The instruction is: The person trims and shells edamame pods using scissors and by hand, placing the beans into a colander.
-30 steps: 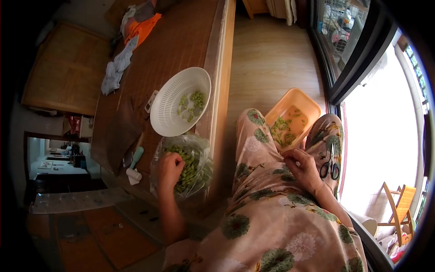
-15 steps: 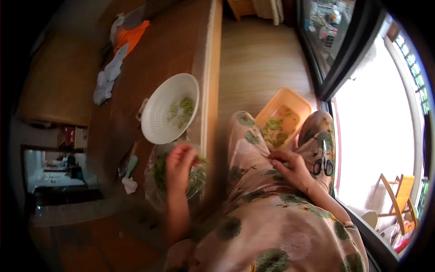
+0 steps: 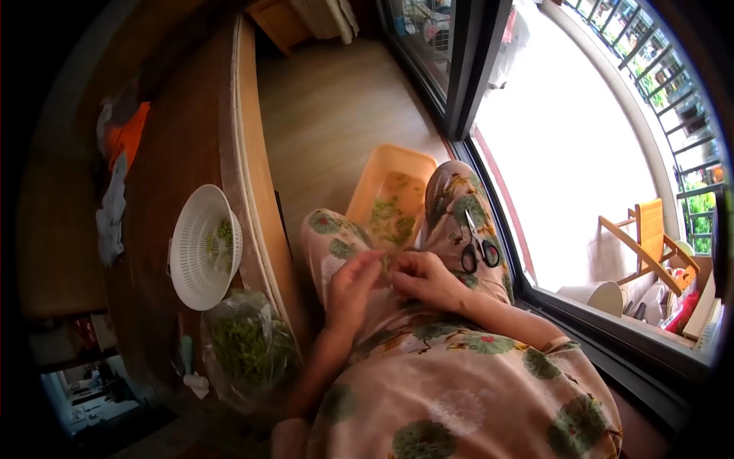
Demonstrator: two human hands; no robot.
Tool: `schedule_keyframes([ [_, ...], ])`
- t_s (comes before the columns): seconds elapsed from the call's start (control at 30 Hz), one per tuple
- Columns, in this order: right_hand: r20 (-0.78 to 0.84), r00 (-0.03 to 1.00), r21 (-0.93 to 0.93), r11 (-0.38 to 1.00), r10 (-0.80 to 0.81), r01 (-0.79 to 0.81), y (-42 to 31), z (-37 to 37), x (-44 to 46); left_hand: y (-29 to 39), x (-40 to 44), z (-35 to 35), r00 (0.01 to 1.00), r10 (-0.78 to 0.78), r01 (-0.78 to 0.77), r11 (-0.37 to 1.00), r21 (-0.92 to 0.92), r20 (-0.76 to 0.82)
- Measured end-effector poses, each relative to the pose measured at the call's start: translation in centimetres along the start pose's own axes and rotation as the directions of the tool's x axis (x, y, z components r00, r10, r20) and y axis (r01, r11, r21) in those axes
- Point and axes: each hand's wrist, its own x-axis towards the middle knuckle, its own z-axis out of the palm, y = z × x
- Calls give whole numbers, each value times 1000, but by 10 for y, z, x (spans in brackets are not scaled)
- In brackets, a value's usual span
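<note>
Left hand point(image 3: 353, 286) with green pod point(image 3: 384, 263), small, blurred

The left hand point(image 3: 353, 289) and the right hand point(image 3: 428, 280) are close together over the lap point(image 3: 393, 307), fingers bent and pinching, while both forearms point(image 3: 511, 323) point forward and inward

The wood-grained floor point(image 3: 329, 99) is bordered by a dark-framed glass door point(image 3: 423, 46); a wooden chair point(image 3: 650, 229) is placed on the brightly lit, railed balcony point(image 3: 566, 145).
</note>
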Motion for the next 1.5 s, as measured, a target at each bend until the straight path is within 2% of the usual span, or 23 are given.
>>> schedule_keyframes([
  [0.1, -77, 956, -303, 920, -283, 247, -9, 0, -2, -2, 0, 6, 999, -38, 38, 999, -5, 3],
  [0.13, -93, 967, -269, 941, -235, 203, -9, 0, -1, -4, -1, 5, 999, -45, 45, 999, -7, -17],
  [0.2, -94, 986, -198, 973, -140, 120, -6, -7, -1, -5, 2, 5, 996, -86, 86, 985, -152, 5],
  [0.27, -131, 966, -94, 973, -221, 210, -14, -6, -1, -3, 0, 0, 985, -130, 159, 941, -299, 114],
  [0.3, -99, 965, -130, 965, -241, 228, -17, -7, -2, -7, 1, -2, 979, -146, 184, 931, -316, 139],
  [0.33, -126, 947, -81, 954, -296, 288, -15, -4, -1, -10, 1, -2, 973, -162, 209, 919, -334, 165],
  [0.4, -47, 929, -250, 905, -367, 345, 1, -12, 4, -14, 0, -2, 966, -181, 237, 909, -344, 187],
  [0.47, -94, 958, -131, 957, -272, 258, 2, -10, 3, -20, 1, -8, 947, -197, 280, 893, -352, 254],
  [0.5, -108, 975, 67, 977, -193, 201, -8, -3, 1, -15, 0, -7, 949, -201, 283, 882, -377, 243],
  [0.53, -188, 969, 78, 981, -158, 175, -6, -1, 2, -10, -2, -5, 955, -188, 256, 912, -321, 228],
  [0.6, -233, 949, -67, 977, -213, 203, -1, -8, 5, -5, -4, -1, 964, -166, 208, 956, -205, 207],
  [0.63, -255, 938, -71, 973, -232, 221, 1, -8, 7, -6, -4, 0, 972, -64, 96, 986, -136, 226],
  [0.73, -250, 930, -75, 963, -268, 257, 1, -4, 6, -12, -3, 3, 990, -55, 70, 991, -114, 133],
  [0.87, -257, 921, -258, 939, -294, 227, -6, -1, 1, -9, -2, 6, 990, 2, -1, 1000, -6, 141],
  [0.93, -264, 924, -199, 953, -276, 228, -8, 1, 0, -9, -3, 8, 988, 6, -10, 1000, 30, 153],
  [1.1, -313, 912, -210, 956, -263, 204, -9, -3, -4, -11, -3, 7, 996, 55, -54, 998, -12, 67],
  [1.13, -313, 912, -130, 963, -265, 235, -12, -8, -5, -14, -1, 6, 996, 80, -79, 997, -14, 40],
  [1.2, -378, 841, -334, 904, -387, 266, -6, -27, -9, -14, 3, -1, 998, 52, -54, 991, -120, -20],
  [1.27, -466, 771, -572, 813, -434, 111, 7, -59, -17, -7, 4, -7, 998, 8, -20, 979, -205, -56],
  [1.33, -560, 730, -598, 801, -393, -28, 13, -81, -30, -4, 5, -10, 992, -33, 14, 988, -157, -119],
  [1.37, -544, 702, -734, 665, -459, -134, 21, -94, -34, -7, 8, -14, 995, -26, 6, 979, -206, -98],
  [1.4, -623, 704, -702, 641, -342, -309, 13, -91, -40, -5, 8, -13, 991, -58, 27, 968, -248, -121],
  [1.5, -613, 701, -708, 647, -365, -283, 21, -89, -52, -7, 12, -15, 995, -49, 20, 948, -318, -82],
])
